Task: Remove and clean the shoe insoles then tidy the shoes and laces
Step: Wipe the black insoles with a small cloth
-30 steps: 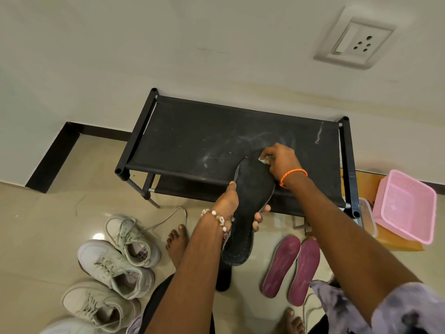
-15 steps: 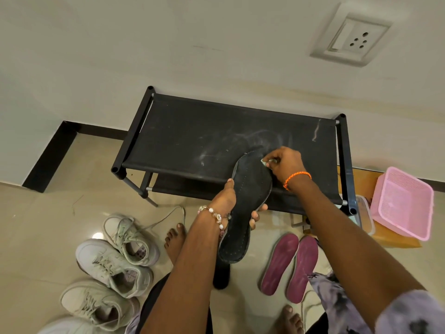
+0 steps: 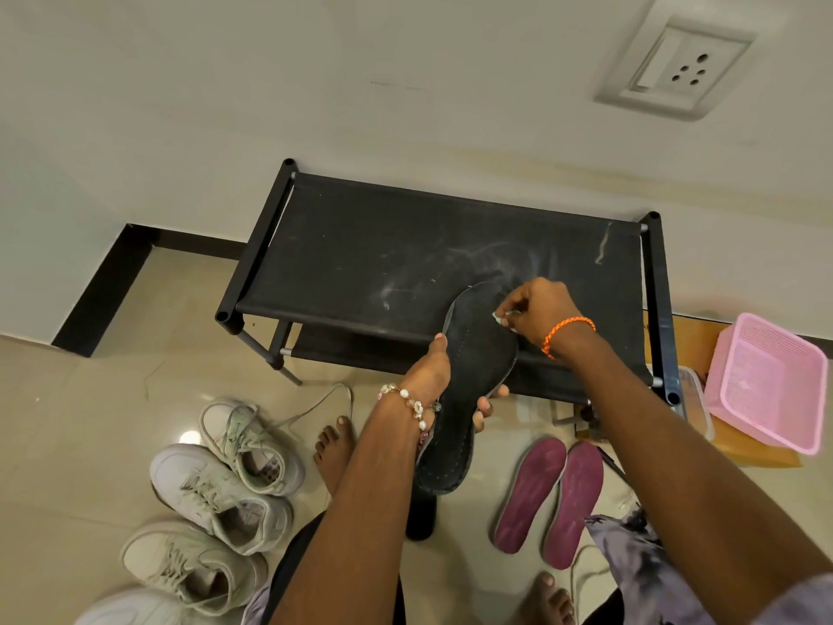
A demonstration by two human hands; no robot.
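Right hand slid down black insole, pinching small wipe; left hand grips insole.

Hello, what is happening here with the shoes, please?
A person is cleaning a black insole. The left hand holds it by the middle above the black shoe rack, and the right hand pinches a small pale wipe against its upper end. Two maroon insoles lie on the floor; white sneakers stand at the left.
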